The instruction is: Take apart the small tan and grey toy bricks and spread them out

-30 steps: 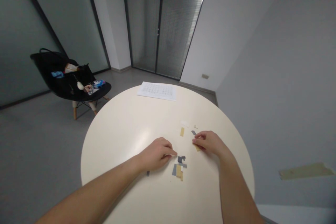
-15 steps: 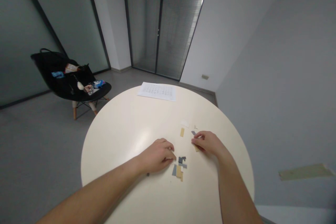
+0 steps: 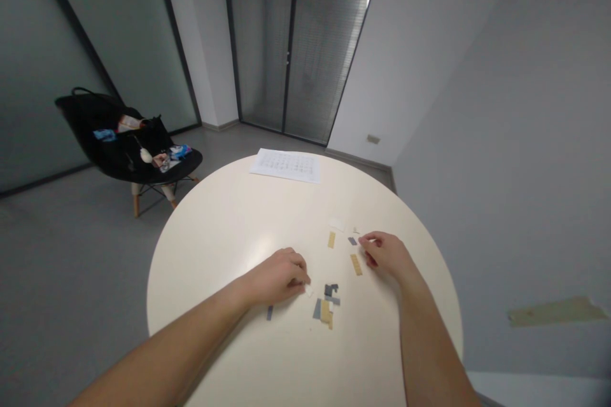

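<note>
My left hand (image 3: 282,275) is closed near the table's middle, its fingertips at a small white brick piece (image 3: 309,290). To its right lies a cluster of flat building-brick pieces: a dark grey piece (image 3: 328,290), a blue-grey plate (image 3: 317,309) and a tan plate (image 3: 325,311). My right hand (image 3: 387,254) has its thumb and index finger pinched together; anything between them is too small to make out. Close to those fingertips are a small grey plate (image 3: 352,241) and a studded tan plate (image 3: 356,264).
Another tan plate (image 3: 331,240) and a faint white piece (image 3: 337,224) lie farther back. A narrow grey piece (image 3: 270,312) sits below my left wrist. Printed paper (image 3: 285,166) rests at the round table's (image 3: 214,216) far edge. A black chair (image 3: 109,152) holding items stands left.
My right hand has moved up and right, off the tan plate, which now shows fully. My left hand has shifted slightly left, uncovering the white piece and more of the narrow grey piece.
</note>
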A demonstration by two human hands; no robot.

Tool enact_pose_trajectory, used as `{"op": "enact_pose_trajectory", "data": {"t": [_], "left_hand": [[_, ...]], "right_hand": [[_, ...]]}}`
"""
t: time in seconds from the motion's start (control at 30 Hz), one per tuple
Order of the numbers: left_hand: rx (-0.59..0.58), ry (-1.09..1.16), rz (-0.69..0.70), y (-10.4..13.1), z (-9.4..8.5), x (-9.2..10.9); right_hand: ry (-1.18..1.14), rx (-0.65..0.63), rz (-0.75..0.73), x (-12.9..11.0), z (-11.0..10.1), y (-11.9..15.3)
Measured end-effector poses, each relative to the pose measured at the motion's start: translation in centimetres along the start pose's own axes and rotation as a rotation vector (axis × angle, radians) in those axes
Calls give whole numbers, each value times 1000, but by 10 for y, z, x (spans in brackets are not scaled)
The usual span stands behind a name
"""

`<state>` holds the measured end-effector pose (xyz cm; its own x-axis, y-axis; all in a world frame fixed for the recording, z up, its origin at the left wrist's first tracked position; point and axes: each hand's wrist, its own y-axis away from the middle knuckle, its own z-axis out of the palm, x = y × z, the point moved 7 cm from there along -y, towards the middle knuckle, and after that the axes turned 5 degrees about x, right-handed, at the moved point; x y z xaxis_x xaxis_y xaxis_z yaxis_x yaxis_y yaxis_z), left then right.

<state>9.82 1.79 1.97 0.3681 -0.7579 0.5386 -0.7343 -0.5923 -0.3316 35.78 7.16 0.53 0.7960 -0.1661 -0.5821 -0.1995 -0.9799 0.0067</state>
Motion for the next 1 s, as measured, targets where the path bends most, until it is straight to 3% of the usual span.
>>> {"op": "enact_pose_trajectory", "data": {"t": [0.27, 0.37, 0.53, 0.67, 0.83, 1.0], "left_hand": [[-2, 68, -50, -2, 5, -7], [20, 80, -160, -2, 3, -14], [171, 190, -353, 0, -5, -26], [280, 359, -433, 2, -6, -32], [350, 435, -457, 2, -7, -32], [352, 417, -455, 2, -9, -30]], "right_hand": [[-46, 25, -74, -16, -4, 5], [-134, -14, -96, -20, 0, 7], [-299, -39, -91, -26, 3, 9], [-302, -191, -113, -51, 18, 23], [-202, -279, -349, -98, 37, 48], [-195, -306, -389, -110, 49, 56]]}}
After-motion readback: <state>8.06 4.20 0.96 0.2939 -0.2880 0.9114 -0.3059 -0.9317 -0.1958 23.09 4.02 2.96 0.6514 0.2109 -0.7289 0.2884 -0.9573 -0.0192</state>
